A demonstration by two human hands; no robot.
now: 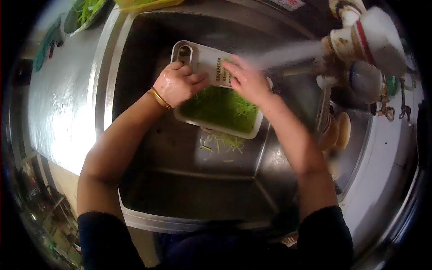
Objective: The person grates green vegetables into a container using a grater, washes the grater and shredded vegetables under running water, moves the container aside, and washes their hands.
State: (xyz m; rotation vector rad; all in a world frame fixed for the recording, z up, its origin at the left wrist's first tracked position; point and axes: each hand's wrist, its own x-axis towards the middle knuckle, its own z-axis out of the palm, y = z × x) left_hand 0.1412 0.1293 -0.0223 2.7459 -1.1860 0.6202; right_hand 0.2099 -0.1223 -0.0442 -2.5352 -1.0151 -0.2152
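A white slicer board (206, 56) with a grating area lies across a white rectangular tub (243, 134) inside the sink. Green water and pale green shreds (243, 107) fill the tub. My left hand (181, 83), with a gold bangle at the wrist, is closed at the board's left part; whatever is in its fingers is hidden. Over the board's right part, beside the grating holes, my right hand (246, 78) has its fingers spread, slightly blurred.
The metal sink (189, 180) surrounds the tub, with loose shreds (225, 141) on its floor. Water sprays from a pipe fitting (335, 47) at the upper right. A yellow basket (144, 5) and a container of greens (86, 13) stand beyond the sink's upper left edge.
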